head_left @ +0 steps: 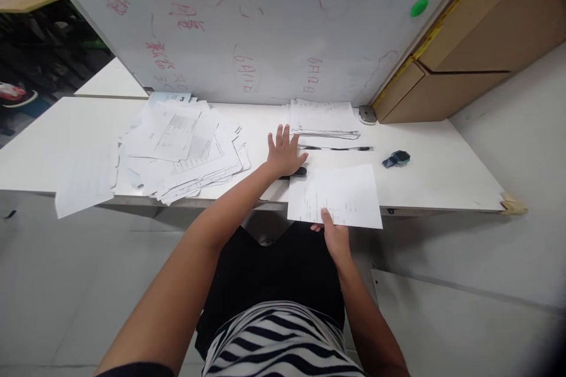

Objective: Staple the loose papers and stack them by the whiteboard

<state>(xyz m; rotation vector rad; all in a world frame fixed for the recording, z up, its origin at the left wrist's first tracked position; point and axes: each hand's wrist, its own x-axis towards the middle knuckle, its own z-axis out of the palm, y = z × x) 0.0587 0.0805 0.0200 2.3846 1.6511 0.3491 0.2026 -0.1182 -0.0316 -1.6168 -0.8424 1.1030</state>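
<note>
My right hand (336, 242) grips the near edge of a white printed sheet of paper (338, 191), thumb on top and fingers beneath. That sheet lies partly over the table's front edge. My left hand (283, 153) is open, palm down, with its fingers spread toward a neat stack of paper (325, 115) by the whiteboard. Under my left wrist, a black object with a rounded end (299, 172) shows only in part. Between the stack and the held sheet lies a thin dark pen-like stick (338, 148). To the left is a messy pile of papers (177, 144).
A whiteboard (265, 29) with red handwriting and a green magnet (419, 7) stands along the back of the white table (446, 179). A dark blue watch-like object (397, 158) lies at the right. Cardboard boxes (469, 88) rise behind. One loose sheet (86, 179) overhangs the front edge.
</note>
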